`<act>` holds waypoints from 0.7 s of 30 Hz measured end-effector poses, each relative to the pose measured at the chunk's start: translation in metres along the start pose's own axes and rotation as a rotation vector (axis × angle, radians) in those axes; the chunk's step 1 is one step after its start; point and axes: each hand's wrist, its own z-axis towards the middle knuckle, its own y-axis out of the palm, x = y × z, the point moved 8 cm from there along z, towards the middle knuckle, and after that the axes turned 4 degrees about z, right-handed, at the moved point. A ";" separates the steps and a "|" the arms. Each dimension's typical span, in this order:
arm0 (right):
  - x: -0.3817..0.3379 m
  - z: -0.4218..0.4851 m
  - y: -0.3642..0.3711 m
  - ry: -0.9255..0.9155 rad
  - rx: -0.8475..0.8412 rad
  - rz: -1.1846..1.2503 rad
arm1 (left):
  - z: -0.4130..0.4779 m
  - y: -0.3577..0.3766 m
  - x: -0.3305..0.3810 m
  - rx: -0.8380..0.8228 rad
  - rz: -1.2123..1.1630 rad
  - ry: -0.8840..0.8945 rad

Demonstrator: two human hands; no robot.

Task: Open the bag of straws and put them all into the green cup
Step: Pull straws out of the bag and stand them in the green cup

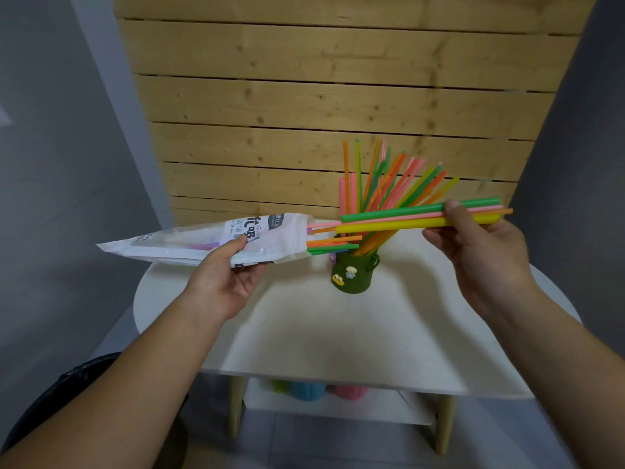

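Note:
My left hand grips the white printed bag of straws, held level above the table with its open mouth pointing right. Several straw ends stick out of that mouth. My right hand pinches a small bundle of green, pink and yellow straws, held level and drawn almost clear of the bag. The green cup, decorated with small cartoon figures, stands upright on the table below the bundle. Many coloured straws fan out of it, leaning right.
The white table has a rounded outline and a lower shelf holding green, blue and pink objects. A wooden slat wall rises directly behind it. Grey walls stand on both sides.

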 end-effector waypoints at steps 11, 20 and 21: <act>-0.045 -0.002 -0.027 -0.240 0.131 -0.251 | 0.001 0.008 -0.006 -0.011 0.024 0.013; -0.039 -0.012 0.014 -0.383 0.006 -0.567 | 0.004 0.010 -0.006 -0.035 0.048 0.034; -0.036 -0.010 0.019 -0.383 -0.006 -0.600 | 0.004 0.010 -0.005 -0.037 0.049 0.036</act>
